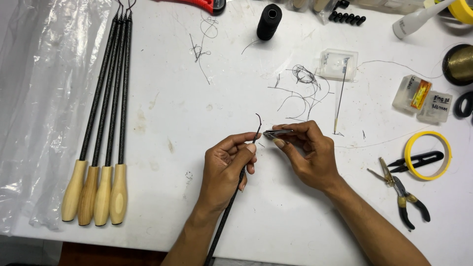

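From the head camera we look down on a white table [197,207]. At centre frame, the left hand [229,165] has its fingers closed around one thin black rod [236,187] with a hooked tip, running down to the lower edge. Just right of it, the right hand [308,152] pinches one small metal tool [277,133], possibly a clipper, beside the rod's tip. At left lie four wooden-handled rods [101,148] side by side. At lower right, one pair of pliers [404,194]; at top centre, one black thread spool [269,21].

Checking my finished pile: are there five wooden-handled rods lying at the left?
No, four wooden-handled rods lie side by side at the table's left.
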